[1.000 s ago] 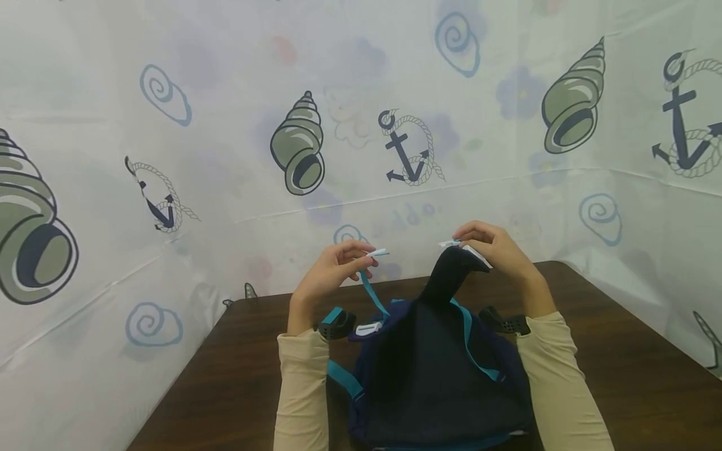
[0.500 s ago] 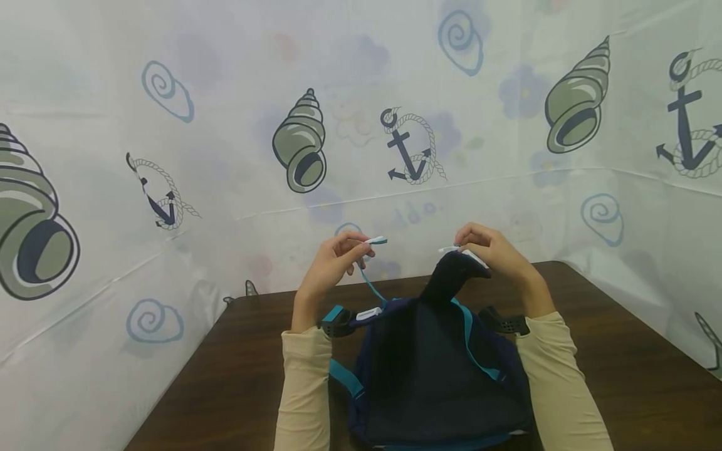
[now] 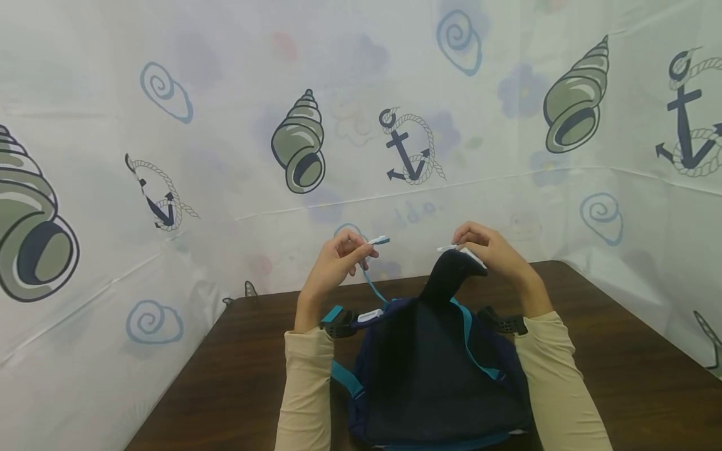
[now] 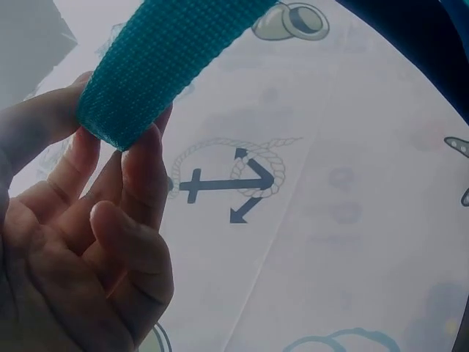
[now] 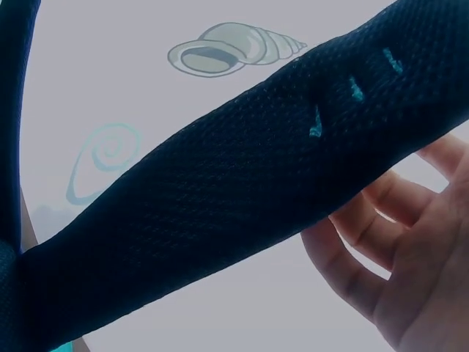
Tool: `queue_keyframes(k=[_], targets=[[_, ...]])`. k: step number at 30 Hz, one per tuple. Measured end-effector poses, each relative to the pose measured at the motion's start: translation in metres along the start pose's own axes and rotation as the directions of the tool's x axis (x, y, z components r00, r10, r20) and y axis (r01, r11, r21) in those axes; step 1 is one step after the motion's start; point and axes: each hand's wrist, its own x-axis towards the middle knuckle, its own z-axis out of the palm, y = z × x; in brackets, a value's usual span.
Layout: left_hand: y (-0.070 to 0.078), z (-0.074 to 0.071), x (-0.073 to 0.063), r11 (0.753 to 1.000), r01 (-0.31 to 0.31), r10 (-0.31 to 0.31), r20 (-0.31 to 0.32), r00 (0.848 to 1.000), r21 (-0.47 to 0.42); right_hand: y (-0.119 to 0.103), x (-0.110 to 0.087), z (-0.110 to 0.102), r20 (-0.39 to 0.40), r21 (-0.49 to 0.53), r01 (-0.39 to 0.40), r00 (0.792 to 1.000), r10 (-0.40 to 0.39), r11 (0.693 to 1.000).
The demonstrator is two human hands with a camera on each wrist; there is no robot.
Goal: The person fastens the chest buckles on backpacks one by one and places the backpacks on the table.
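Note:
A dark navy backpack (image 3: 440, 376) lies on the table, black panel uppermost. My left hand (image 3: 341, 258) is raised above its left side, pinching a small white buckle piece (image 3: 379, 240) on a teal webbing strap. Seen from the left wrist, thumb and fingers grip the folded end of that teal webbing (image 4: 161, 81); the buckle piece is hidden there. To the right, my right hand (image 3: 491, 250) holds up a padded shoulder strap (image 3: 448, 275) by its top end, where another white buckle piece (image 3: 447, 248) sticks out leftward. The two pieces are apart. Right fingertips are hidden behind the strap (image 5: 212, 183).
A white plastic fitting (image 3: 370, 315) sits on the left shoulder strap. Loose teal webbing (image 3: 469, 338) hangs over the bag's right side, and a teal strap (image 3: 346, 379) lies at its left. The brown table (image 3: 242, 363) meets a patterned white cloth (image 3: 225, 125) behind.
My left hand has risen slightly with the buckle piece, which has tilted. The white fitting below it has shifted up a little. My right hand has barely moved.

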Motion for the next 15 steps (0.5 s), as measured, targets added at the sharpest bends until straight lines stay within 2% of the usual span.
queue_keyframes(k=[4, 11, 15], targets=[[0.000, 0.000, -0.001, 1.000, 0.012, -0.012, 0.000, 1.000, 0.020, 0.000, 0.002, 0.003, 0.028, 0.020, 0.023, 0.999, -0.024, 1.000], [0.000, 0.000, -0.002, 0.999, -0.004, 0.004, 0.016, 1.000, 0.036, -0.002, 0.002, 0.006, 0.041, 0.034, 0.028, 0.999, -0.030, 0.999], [0.017, 0.002, -0.007, 1.000, 0.002, -0.003, 0.018, 1.000, 0.031, -0.001, 0.001, 0.005, 0.021, 0.017, 0.034, 0.999, -0.034, 0.999]])
